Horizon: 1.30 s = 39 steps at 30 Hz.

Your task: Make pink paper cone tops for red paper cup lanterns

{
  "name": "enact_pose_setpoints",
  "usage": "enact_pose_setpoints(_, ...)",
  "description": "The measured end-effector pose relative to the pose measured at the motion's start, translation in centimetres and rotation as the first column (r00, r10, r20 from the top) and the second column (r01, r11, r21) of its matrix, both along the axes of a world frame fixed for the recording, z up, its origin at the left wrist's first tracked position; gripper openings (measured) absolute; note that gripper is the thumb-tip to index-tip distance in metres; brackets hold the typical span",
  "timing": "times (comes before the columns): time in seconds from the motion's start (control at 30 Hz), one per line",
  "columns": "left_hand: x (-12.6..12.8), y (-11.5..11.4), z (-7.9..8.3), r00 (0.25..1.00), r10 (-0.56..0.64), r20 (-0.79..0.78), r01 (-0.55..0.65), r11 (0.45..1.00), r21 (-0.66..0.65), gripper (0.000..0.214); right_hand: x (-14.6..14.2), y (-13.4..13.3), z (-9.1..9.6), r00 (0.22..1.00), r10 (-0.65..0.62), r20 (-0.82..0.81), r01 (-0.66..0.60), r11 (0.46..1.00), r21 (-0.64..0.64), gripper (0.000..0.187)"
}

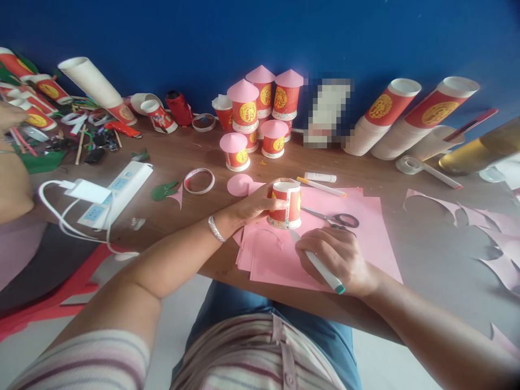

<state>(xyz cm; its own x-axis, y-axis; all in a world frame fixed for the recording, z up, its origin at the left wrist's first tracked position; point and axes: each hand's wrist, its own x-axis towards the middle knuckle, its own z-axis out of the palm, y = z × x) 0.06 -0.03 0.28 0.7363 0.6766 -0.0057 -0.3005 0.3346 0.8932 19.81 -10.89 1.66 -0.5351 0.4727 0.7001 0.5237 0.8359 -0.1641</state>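
On its rim on the pink paper sheets (374,238), a red paper cup (279,208) with yellow print stands upside down. My left hand (260,206) is closed around its left side, thumb across the front. A pale vertical strip runs down the cup's near side. My right hand (335,254) grips a white craft knife (325,271) with a teal end. Its pale, blade-like tip points at the cup's lower edge; whether it touches cannot be made out. Scissors (331,218) lie on the paper just behind my right hand.
Several pink-roofed cups (274,143) stand at the back. Stacked paper cups (422,108) lean at right, near a tape roll (409,164) and pink scraps (439,205). Left are a tape ring (199,181), a power strip (117,192) and another person's arm (16,184).
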Motion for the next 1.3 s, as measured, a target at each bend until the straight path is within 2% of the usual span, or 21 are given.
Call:
enact_pose_setpoints(0.3, 0.12, -0.2, 0.27, 1.0, 0.01, -0.013, -0.01, 1.0, 0.013, 0.041, 0.0, 0.11, -0.04, 0.998, 0.015, 0.059, -0.013, 1.0, -0.024, 0.018)
enact_pose_setpoints(0.77, 0.12, 0.03, -0.12, 1.0, 0.004, -0.007, -0.004, 1.0, 0.024, 0.045, 0.1, 0.09, 0.02, 0.999, 0.019, 0.048, -0.017, 0.999, -0.046, 0.018)
enact_pose_setpoints(1.03, 0.1, -0.23, 0.23, 1.0, 0.003, 0.0, -0.003, 1.0, 0.015, 0.042, 0.0, 0.16, 0.02, 0.998, 0.013, 0.065, -0.012, 1.0, -0.021, 0.019)
enact_pose_setpoints(1.3, 0.07, -0.12, 0.14, 1.0, 0.015, -0.022, -0.014, 0.999, 0.034, 0.043, 0.02, 0.17, 0.09, 0.997, 0.028, 0.073, -0.024, 0.998, -0.053, 0.018)
